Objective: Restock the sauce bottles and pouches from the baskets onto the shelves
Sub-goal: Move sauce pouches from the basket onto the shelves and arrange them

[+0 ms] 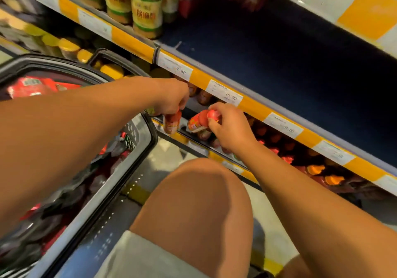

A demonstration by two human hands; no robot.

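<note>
Right hand (231, 127) pinches a bottle (198, 123) by its cap – long axis tilted shelfward; left hand (173, 97) grips another bottle (171, 124) upright – just beside.

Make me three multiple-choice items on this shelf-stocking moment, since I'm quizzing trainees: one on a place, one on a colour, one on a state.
1. Where is the basket?
A. On the person's left, on the floor
B. On the top shelf
C. Behind the jars

2. What colour is the cap of the bottle in the right hand?
A. Green
B. Red
C. White

3. How is the bottle in the left hand held?
A. Lying flat on an open palm
B. Gripped from above, roughly upright
C. Not held at all

Answers:
1 A: the basket sits beside the left arm, below the shelves.
2 B: the right hand grips a tilted bottle by its red cap.
3 B: the left hand has fingers curled round the top of a second bottle, which hangs upright.
</note>
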